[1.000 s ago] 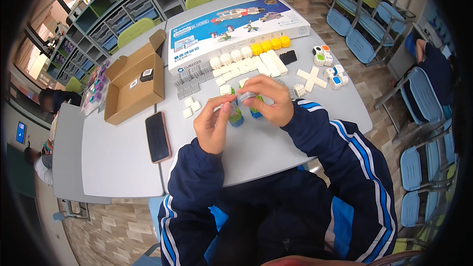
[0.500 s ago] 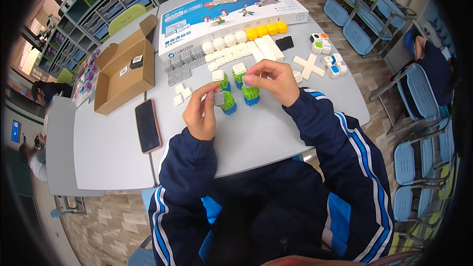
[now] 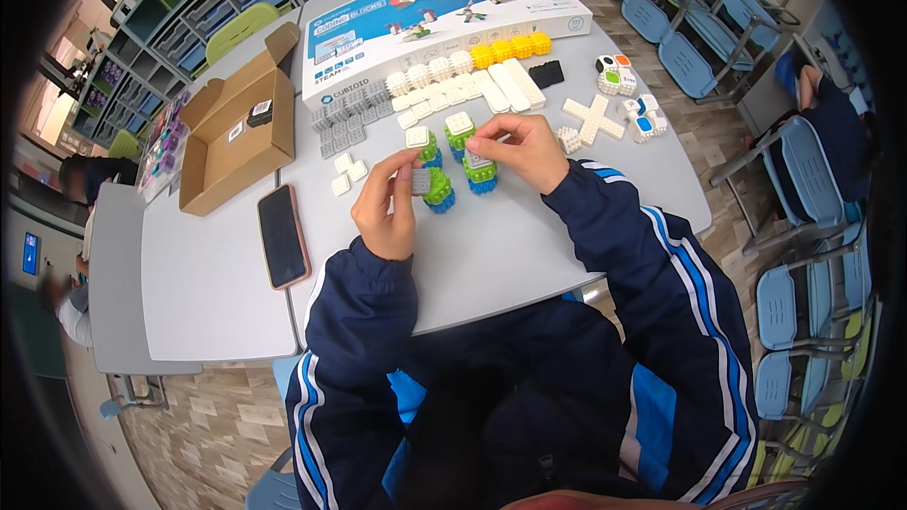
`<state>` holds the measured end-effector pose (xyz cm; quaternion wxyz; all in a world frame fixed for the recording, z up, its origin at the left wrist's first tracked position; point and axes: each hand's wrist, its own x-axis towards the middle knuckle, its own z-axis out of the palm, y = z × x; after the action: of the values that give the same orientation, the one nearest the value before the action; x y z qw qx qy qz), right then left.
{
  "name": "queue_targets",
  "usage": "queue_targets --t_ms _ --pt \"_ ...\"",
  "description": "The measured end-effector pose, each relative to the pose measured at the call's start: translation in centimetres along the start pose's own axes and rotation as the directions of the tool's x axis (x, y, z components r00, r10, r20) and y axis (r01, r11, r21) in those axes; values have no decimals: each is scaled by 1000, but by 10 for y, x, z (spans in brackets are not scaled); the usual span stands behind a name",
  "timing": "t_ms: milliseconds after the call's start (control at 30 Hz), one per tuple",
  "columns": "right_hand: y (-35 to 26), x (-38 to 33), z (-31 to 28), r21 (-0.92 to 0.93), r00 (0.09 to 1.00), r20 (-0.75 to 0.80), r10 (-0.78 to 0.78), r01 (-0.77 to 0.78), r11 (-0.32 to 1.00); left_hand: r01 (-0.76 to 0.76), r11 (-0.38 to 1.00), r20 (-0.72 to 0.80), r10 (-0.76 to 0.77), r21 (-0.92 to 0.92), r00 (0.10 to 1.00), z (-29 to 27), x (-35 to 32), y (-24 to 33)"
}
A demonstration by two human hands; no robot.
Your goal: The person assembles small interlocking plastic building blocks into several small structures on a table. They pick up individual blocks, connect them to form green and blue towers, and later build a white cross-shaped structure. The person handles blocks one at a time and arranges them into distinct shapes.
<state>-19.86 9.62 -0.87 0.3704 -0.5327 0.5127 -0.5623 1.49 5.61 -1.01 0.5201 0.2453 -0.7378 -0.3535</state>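
My left hand (image 3: 385, 217) pinches a grey square plate (image 3: 421, 181) between thumb and forefinger, beside a green-and-blue block stack (image 3: 439, 195). With thumb and forefinger, my right hand (image 3: 531, 156) holds another grey plate (image 3: 478, 159) over the top of the front right green-and-blue stack (image 3: 482, 179). Whether that plate is pressed onto the studs I cannot tell. Behind these stand two more such stacks, one with a white plate (image 3: 419, 137) on top and the other also with a white cap (image 3: 460, 123). Fingers partly cover the stacks.
A large printed box (image 3: 435, 19) lies at the back, with grey plates (image 3: 342, 127), yellow blocks (image 3: 510, 50), white beams (image 3: 515, 85) and a white cross piece (image 3: 593, 123) before it. Left are loose white plates (image 3: 350, 173), a phone (image 3: 284, 236) and an open cardboard box (image 3: 236, 146).
The grey plate in my right hand has tipped flatter over the front right stack. My left hand has barely moved and still holds its plate.
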Motion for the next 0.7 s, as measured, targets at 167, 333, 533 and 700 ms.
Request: queue_targets --t_ms 167,333,533,700 --pt "3 1 -2 -115 992 74 -98 106 988 -104 992 -42 107 70 993 4 2 -7" --pt "-5 5 -3 -89 986 165 0 15 996 43 999 2 -43 14 999 3 0 2" --pt "-3 4 -3 -31 987 153 36 -32 999 37 999 12 -37 8 999 4 0 -3" --pt "-1 4 -2 -23 991 136 16 -13 1000 35 999 5 -35 39 999 1 2 -7"
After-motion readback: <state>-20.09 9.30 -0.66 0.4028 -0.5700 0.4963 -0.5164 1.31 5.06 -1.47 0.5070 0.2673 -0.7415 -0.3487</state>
